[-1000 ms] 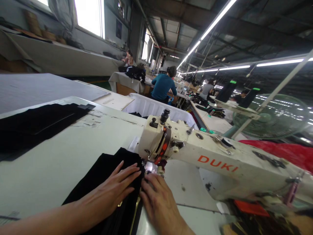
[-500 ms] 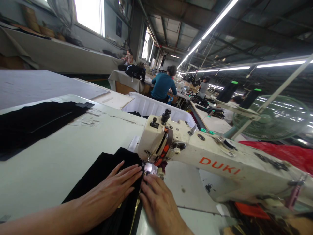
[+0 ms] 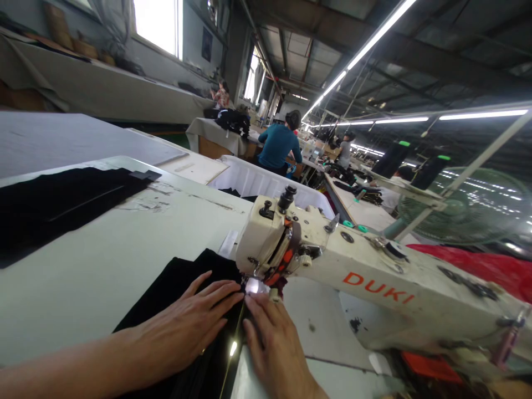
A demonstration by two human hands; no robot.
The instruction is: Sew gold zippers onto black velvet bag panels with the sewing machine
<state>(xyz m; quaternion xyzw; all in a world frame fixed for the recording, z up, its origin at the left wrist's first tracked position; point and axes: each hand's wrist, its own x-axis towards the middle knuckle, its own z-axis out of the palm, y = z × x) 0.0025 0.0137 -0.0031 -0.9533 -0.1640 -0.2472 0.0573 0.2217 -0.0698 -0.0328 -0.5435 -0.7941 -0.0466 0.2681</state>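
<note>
- Head view: a black strip of smooth fabric [image 3: 183, 288] is laid flat on the pale worktop [image 3: 103, 260], its long axis running from the lower edge of the frame up and away to the needle area of the cream-coloured metal sewing machine marked DUKI [image 3: 353, 277]
- The left hand [image 3: 187, 324] is spread palm-down on the fabric, fingers extended and nearly flat, pointing toward the lit spot beneath the machine head; nothing is gripped, the cloth is only pressed
- The right hand [image 3: 272, 346] is set just beside the left, to the right of a thin bright seam line [image 3: 233, 346] along the fabric edge; its fingers are stretched forward and flat, fingertips close under the presser area, holding nothing
- Both hands lie just short of the needle, with the fabric passing ahead of them; the right fingertips appear slightly nearer to it
- A second pile of black cloth [image 3: 54, 202] is seen well apart at the far left of the worktop
- Beyond, a person in a teal top [image 3: 278, 147] is seated at another bench, and a green fan [image 3: 461, 208] stands at the right
</note>
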